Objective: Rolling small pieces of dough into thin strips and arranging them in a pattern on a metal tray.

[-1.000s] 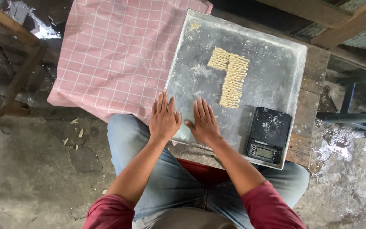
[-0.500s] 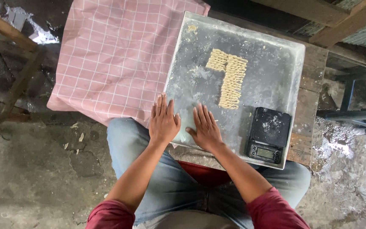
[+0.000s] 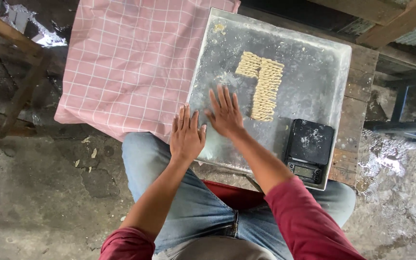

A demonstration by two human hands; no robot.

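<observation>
Your tray (image 3: 333,67) sits on the table (image 3: 362,77), cloth (image 3: 131,62) just left of it. Dough twists (image 3: 265,86) lie mid-tray, scale (image 3: 309,150) at near-right corner, prob. overhanging the rim. Both hands (image 3: 187,135) rest near-left on tray

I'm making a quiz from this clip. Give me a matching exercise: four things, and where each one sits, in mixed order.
Things:
1. twisted dough pieces
2. black scale
3. pink checked cloth
4. left hand

Places:
A. near right corner of the metal tray
B. beside the tray, off its left side
C. flat at the tray's near left edge
D. in rows at the middle of the tray

Pairs: 1-D, 2-A, 3-B, 4-C
</observation>
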